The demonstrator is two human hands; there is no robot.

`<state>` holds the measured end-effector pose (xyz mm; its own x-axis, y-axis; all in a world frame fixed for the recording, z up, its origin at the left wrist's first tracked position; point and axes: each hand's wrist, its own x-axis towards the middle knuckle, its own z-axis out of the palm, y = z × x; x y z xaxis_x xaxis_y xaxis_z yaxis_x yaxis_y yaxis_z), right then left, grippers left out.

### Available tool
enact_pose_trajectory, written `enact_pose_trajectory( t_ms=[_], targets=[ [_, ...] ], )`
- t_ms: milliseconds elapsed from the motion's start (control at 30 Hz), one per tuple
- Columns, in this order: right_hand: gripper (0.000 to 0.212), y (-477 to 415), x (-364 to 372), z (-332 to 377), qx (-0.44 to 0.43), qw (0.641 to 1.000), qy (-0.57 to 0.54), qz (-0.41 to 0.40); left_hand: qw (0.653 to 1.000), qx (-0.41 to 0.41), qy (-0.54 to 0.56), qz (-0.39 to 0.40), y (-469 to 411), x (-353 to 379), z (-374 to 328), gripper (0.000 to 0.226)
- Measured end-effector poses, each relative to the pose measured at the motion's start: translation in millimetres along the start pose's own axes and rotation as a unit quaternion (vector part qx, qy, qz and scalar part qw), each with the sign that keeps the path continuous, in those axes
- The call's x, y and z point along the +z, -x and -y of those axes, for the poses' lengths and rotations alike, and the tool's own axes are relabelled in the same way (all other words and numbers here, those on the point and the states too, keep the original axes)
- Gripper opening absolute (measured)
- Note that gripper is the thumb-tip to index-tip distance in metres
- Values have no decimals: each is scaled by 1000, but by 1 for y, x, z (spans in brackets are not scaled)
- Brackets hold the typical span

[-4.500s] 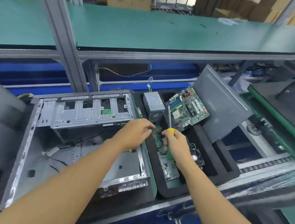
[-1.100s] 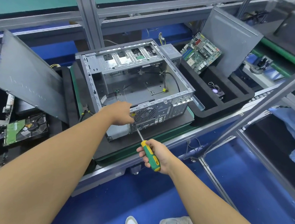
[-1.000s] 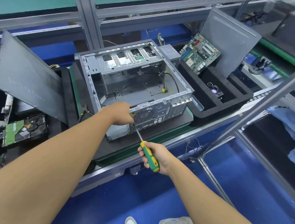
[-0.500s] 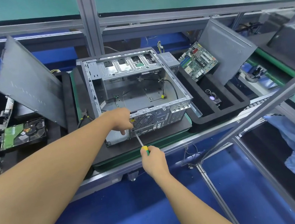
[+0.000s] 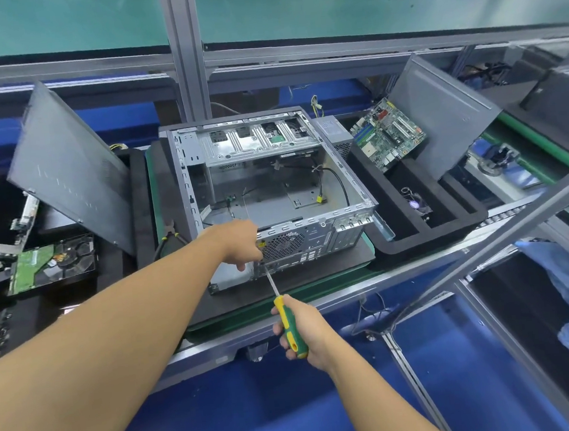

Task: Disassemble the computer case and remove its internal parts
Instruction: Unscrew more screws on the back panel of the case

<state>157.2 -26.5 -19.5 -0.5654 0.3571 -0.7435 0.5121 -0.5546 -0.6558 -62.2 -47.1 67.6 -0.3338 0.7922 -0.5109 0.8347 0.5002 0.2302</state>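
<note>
I have the computer case (image 5: 274,199) in the centre of the frame. It lies on its side on a black mat (image 5: 283,294) with the open side facing up. Its long axis runs from the lower centre towards the upper centre. The rear panel, with its fan grille and ports, faces the bottom of the frame, and the silver drive cage sits at the far end. Inside I can see only loose black cables and a bare metal floor.

The two hands are apart, each clamped on something. The left hand (image 5: 241,243) sits at the near left corner of the case, fingers curled down over the top edge of the rear panel. The right hand (image 5: 303,330) is below it in the lower centre, wrapped round the green and yellow handle of a screwdriver (image 5: 287,321). The tool's long axis runs up and slightly left. Its tip points at the left end of the rear panel, just under the left hand's fingers. I cannot tell whether the tip is seated in a screw.

To the right of the case a black foam tray (image 5: 426,240) holds a small fan (image 5: 416,203). A motherboard (image 5: 387,134) and a grey side panel (image 5: 446,115) lean at its far end. A power supply (image 5: 332,130) stands between the case and the tray. At the left of the frame a second side panel (image 5: 69,172) leans, with a hard drive (image 5: 50,263) below it and pliers (image 5: 171,235) just beside the case.
</note>
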Motion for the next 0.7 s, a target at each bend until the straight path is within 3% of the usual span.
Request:
enact_pose_trajectory(
  t_ms=[67,233,400,533,600,700],
  targets=[
    [41,0,-4,3,32,998,-39,40,1000,1,1,1,1,0,0,29],
    [38,1,-8,1,15,993,-68,94,1000,1,17,7,2,-1,-2,30],
    [31,-2,-6,-6,-45,998,-26,35,1000,-4,14,10,3,-2,-3,32],
    [33,7,6,-6,-103,987,100,-66,1000,-2,16,9,4,-2,-4,31],
    [39,13,14,-3,-141,949,240,-147,1000,2,16,8,5,-2,-4,33],
    [35,18,24,-3,-161,813,491,-270,1000,4,16,10,6,-3,-5,34]
  ],
)
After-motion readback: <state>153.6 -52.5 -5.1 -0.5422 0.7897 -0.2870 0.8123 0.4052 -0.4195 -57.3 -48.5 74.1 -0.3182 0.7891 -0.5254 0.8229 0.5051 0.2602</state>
